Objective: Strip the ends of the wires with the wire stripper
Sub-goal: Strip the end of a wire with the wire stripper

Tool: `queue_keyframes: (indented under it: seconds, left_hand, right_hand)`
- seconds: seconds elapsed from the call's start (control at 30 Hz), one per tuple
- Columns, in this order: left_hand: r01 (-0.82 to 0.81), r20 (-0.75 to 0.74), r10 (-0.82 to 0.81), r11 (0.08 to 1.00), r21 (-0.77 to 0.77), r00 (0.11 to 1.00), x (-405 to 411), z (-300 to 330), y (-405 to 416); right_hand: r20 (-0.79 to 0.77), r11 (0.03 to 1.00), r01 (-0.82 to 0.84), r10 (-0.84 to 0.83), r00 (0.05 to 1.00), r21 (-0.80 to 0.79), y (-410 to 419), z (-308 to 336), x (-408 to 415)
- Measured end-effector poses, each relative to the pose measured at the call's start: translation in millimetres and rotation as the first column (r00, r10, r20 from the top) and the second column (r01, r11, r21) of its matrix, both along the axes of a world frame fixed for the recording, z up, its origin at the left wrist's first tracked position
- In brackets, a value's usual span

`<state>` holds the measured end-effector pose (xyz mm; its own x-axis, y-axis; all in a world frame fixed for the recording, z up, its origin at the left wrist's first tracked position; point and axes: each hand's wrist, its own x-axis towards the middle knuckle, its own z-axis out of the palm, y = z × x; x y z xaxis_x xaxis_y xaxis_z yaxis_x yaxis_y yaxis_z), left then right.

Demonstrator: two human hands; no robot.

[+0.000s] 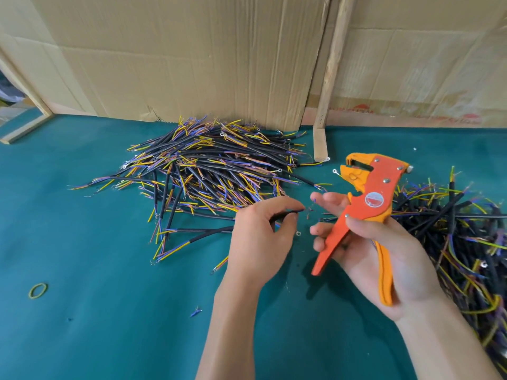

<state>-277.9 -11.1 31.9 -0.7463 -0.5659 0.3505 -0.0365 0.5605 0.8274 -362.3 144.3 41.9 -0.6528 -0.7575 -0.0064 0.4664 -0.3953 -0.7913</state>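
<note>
Landmark = green table mat (96, 311).

Big wire pile (216, 171) sits at mat's far centre, against the cardboard wall (192, 56). Second pile (461, 237) at mat's right edge. Short black-sheathed cables, coloured cores fanned at the ends, some with ring terminals. Can't tell which pile is done stock and which is raw; many ends in both look bare, too small to confirm. Judging by pile sizes, plenty of work left either way.

Wire stripper (365, 212) held above mat's centre-right, near the second pile. Long axis runs near-to-far with a slight lean: head points away toward the wall, handles point back toward the person. Jaws stand apart, nothing in them.

Right hand (384, 259) wraps the stripper handles, fingertips reaching out toward the cable end.

Left hand (260, 237) pinches one black cable (285, 213), just left of the stripper; cable lies roughly left-right, core end pointing right at the right fingers. Not yet fed into the jaws.

Yellow rubber band (37, 290) near mat's left edge. Insulation scraps (196, 312) on mat's near centre.
</note>
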Motion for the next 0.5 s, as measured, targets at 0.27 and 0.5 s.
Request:
queue_keyframes:
  seconds: [0.27,0.5]
  left_hand:
    - [-0.028,0.026,0.028,1.0,-0.01,0.999,0.3,1.1,0.6]
    - [-0.058,0.033,0.058,0.998,0.007,0.998,-1.6,0.4,2.9]
  right_hand:
    - [-0.013,0.998,-0.055,0.056,0.998,0.035,-0.7,-1.2,1.2]
    - [-0.036,0.995,-0.066,0.069,0.997,0.072,-1.9,-2.0,0.9]
